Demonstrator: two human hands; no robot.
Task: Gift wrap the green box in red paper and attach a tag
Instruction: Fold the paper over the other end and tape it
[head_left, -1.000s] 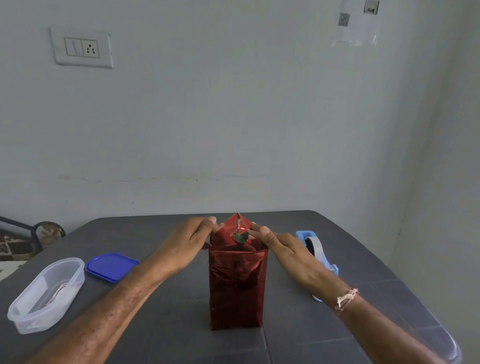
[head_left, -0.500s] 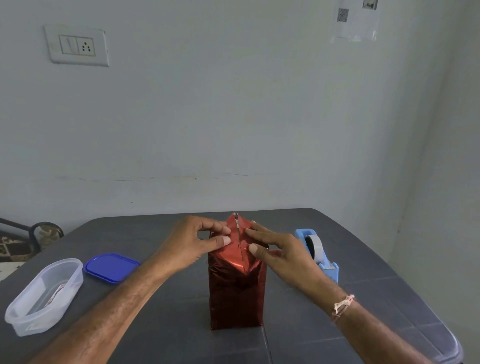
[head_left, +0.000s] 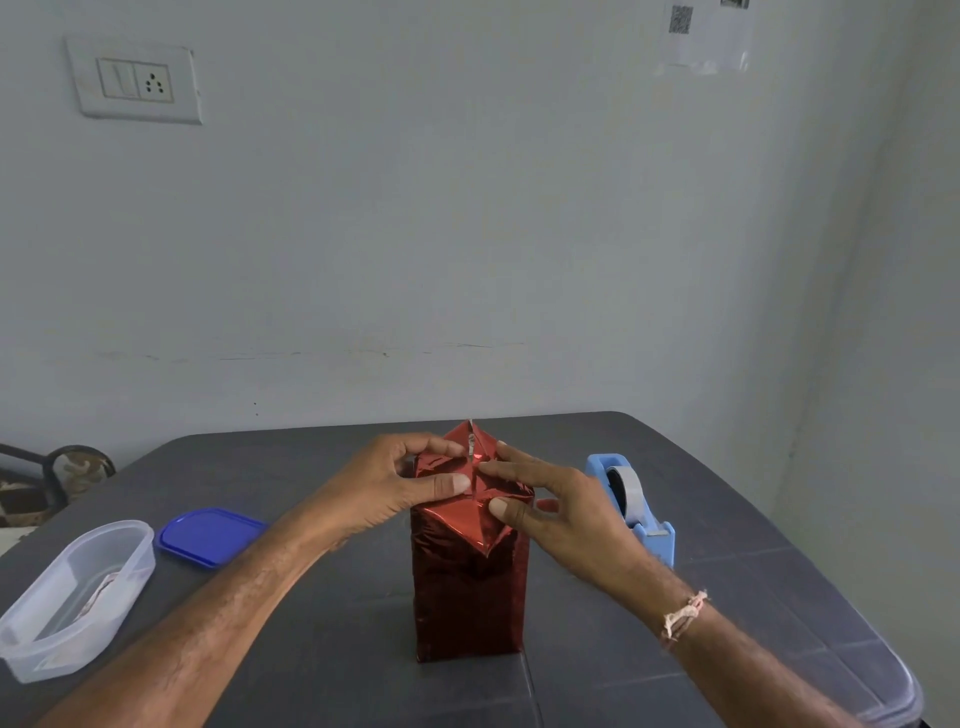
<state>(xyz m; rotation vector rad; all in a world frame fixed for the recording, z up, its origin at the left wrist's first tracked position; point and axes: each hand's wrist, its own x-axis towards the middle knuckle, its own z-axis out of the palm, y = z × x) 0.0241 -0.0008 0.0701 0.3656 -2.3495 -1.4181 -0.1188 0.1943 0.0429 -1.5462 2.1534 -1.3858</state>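
The green box stands upright at the middle of the counter (head_left: 311, 649), fully enclosed in red paper (head_left: 467, 597). One second earlier a patch of green showed through the open top, but none is visible now. Both hands have moved from the sides of the top to its near edge. The near flap (head_left: 478, 525) has been folded down, and its point lies against the near face of the box.

The left hand (head_left: 384, 488) grips the top left corner of the paper, with fingers curled over the top and thumb on the near side. The right hand (head_left: 566, 514) is spread, with its forefinger along the top and its thumb pressing the flap flat. The rear flap (head_left: 467, 434) stands upright and unfolded.

The top closure therefore appears about half complete. The folded flap is held by thumb pressure only, so it is likely to spring open if released before taping. The tape dispenser (head_left: 631, 504) stands just beside the right hand. No tag is visible.
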